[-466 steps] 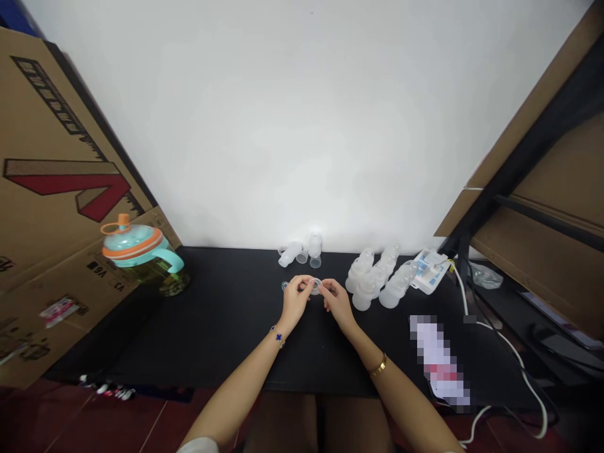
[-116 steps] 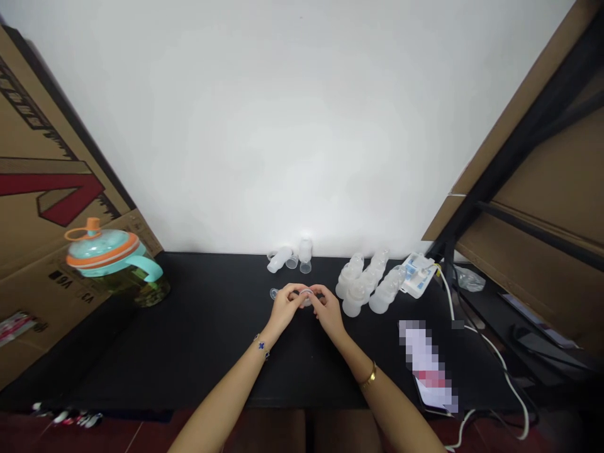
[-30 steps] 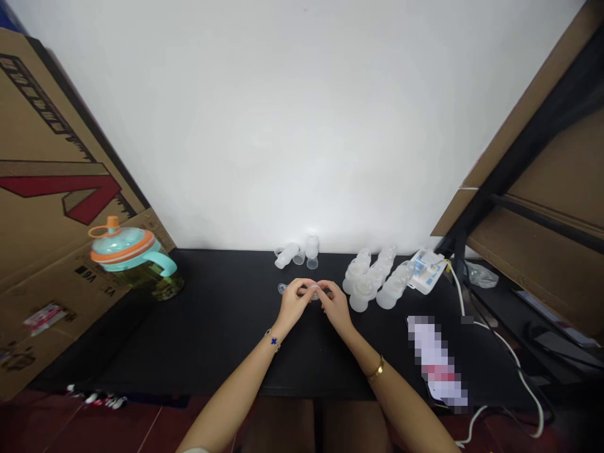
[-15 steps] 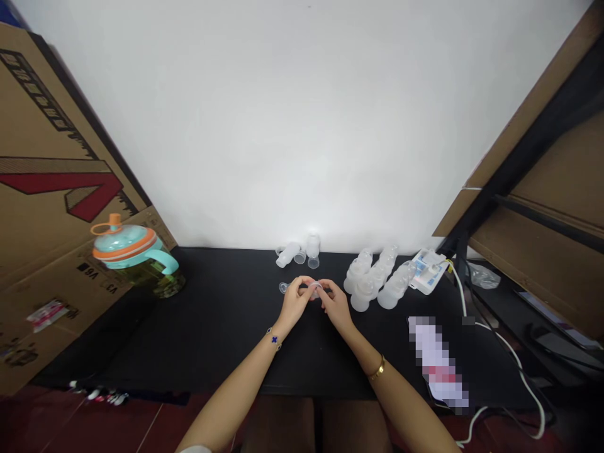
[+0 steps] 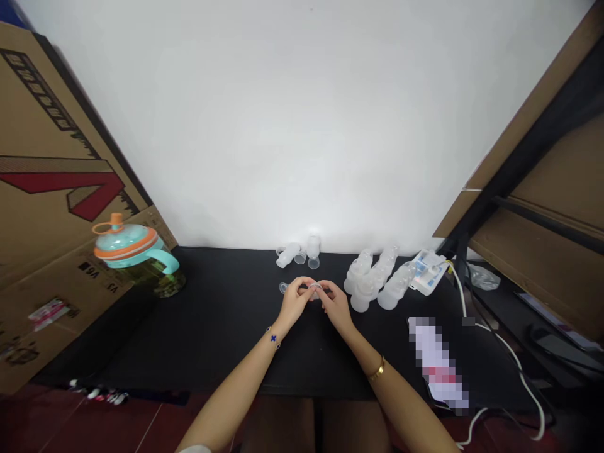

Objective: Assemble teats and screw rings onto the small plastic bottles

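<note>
My left hand (image 5: 295, 303) and my right hand (image 5: 336, 306) meet over the middle of the black table. Thumbs and fingertips of both pinch one small, clear, round plastic piece (image 5: 315, 289); fingers hide much of it, and its kind is unclear. Just left of my left fingers lies a small clear disc-like part (image 5: 283, 287). Beyond the hands, against the wall, several translucent plastic pieces lie on their sides (image 5: 289, 255), and a cup-like one (image 5: 313, 245) stands upright. Several frosted, bottle-shaped plastic pieces (image 5: 362, 294) stand grouped right of my right hand.
A large jug (image 5: 136, 258) with an orange-rimmed lid stands left, beside a cardboard box (image 5: 42, 207). To the right are a white-blue packet (image 5: 429, 272), a blurred-out flat object (image 5: 436, 362) and white cable (image 5: 514, 358). The black table (image 5: 212, 340) ends near my lap.
Both hands stay in nearly the same spot, still pinching the round piece. The piece has tilted slightly between the fingertips. Other things lie as before.
</note>
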Action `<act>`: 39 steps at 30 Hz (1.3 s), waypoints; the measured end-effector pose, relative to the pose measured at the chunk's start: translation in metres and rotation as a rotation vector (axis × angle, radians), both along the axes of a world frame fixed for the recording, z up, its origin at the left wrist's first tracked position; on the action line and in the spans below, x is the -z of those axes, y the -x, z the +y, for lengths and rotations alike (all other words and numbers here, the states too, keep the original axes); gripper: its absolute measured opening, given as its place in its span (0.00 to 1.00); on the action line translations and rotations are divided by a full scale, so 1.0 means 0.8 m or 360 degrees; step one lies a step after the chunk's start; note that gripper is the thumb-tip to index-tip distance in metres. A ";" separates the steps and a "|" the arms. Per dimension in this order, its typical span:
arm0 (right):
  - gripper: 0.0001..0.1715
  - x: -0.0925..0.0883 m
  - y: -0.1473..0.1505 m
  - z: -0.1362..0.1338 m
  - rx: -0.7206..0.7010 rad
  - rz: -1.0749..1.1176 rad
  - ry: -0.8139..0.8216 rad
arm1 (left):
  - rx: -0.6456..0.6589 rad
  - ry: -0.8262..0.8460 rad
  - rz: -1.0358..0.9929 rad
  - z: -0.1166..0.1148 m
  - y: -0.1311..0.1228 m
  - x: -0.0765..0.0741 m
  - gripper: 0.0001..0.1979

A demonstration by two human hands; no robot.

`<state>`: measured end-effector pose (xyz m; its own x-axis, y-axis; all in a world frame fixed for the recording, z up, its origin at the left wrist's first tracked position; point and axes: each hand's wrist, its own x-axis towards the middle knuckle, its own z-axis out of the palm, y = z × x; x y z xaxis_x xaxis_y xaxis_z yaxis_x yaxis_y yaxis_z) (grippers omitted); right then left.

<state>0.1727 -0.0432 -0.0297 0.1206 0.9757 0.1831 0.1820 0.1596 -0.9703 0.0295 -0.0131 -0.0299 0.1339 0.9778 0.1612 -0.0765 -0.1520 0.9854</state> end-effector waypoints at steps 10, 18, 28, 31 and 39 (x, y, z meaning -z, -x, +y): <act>0.20 -0.003 0.000 -0.001 0.0008 -0.0040 0.0006 | -0.0007 -0.0018 0.0023 0.001 0.000 0.002 0.13; 0.20 -0.001 0.000 0.000 0.0005 -0.0070 -0.0011 | 0.0010 -0.0043 0.0028 0.000 0.001 0.001 0.13; 0.20 -0.003 0.000 -0.001 0.0009 -0.0066 -0.0003 | -0.0003 -0.0076 0.0089 -0.001 0.002 -0.003 0.13; 0.20 -0.003 0.000 -0.001 0.0009 -0.0074 -0.0018 | -0.0016 -0.0087 0.0114 -0.001 0.002 -0.003 0.13; 0.20 -0.003 0.001 -0.001 0.0021 -0.0063 -0.0030 | -0.0024 -0.0091 0.0124 -0.003 0.002 -0.005 0.14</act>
